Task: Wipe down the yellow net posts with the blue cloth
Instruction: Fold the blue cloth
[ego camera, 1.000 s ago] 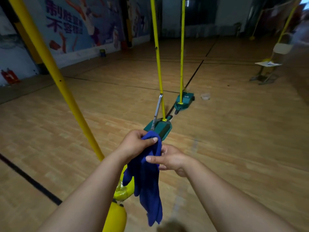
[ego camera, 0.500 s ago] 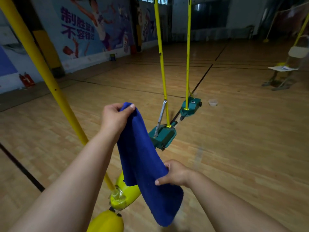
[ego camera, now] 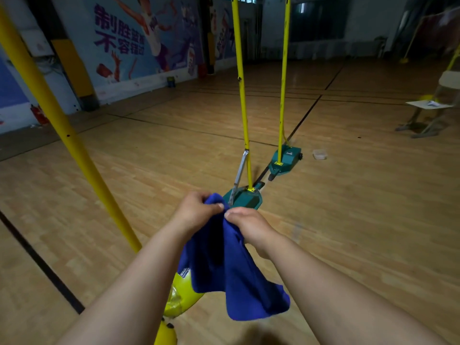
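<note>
Three yellow net posts stand close by: one (ego camera: 62,135) slants across at nine o'clock, and two rise upright near twelve o'clock, the nearer (ego camera: 242,100) and the farther (ego camera: 283,78). More yellow poles show dimly at two o'clock, too blurred to count. Two green bases sit under the upright pair, the near one (ego camera: 246,199) and the far one (ego camera: 286,160). One yellow base (ego camera: 180,298) lies at six o'clock. There is one blue cloth (ego camera: 239,275), held by two hands, the left hand (ego camera: 196,212) and the right hand (ego camera: 249,224). One small clear container (ego camera: 319,154) rests on the floor at one o'clock. One chair (ego camera: 433,108) stands at three o'clock. One wall poster (ego camera: 139,38) hangs at eleven o'clock.
</note>
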